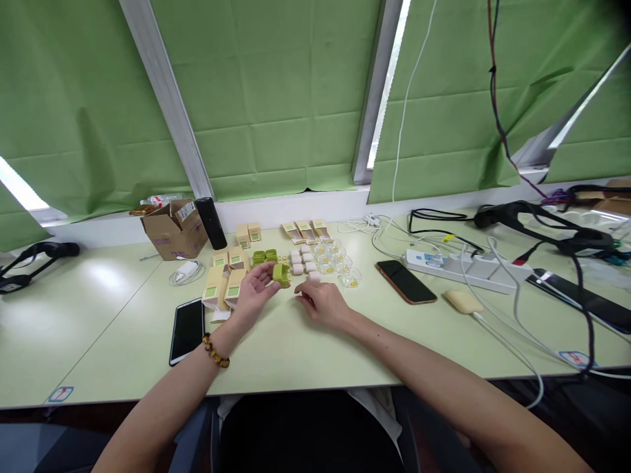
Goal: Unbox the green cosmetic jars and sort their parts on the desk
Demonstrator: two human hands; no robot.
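My left hand [256, 288] is closed on a small green plastic holder [281, 274], gripped between thumb and fingers above the table. Just right of it, my right hand [323, 302] rests low over the tabletop with its fingers curled in; whatever they hold, if anything, is hidden. Beyond the hands stand several small whitish blocks [296, 259] in rows. Several clear plastic cups [328, 263] with yellow spots lie to their right. More green holders [265, 256] sit behind my left hand. Open small cardboard boxes [215, 286] are beside my left wrist.
A dark-screened phone [186, 330] lies left, another phone [407, 282] right. Further right are a white power strip [458, 268], a cream-coloured rounded object [463, 302] and loose cables. A brown carton [175, 231] and black cylinder [211, 223] stand at the back left.
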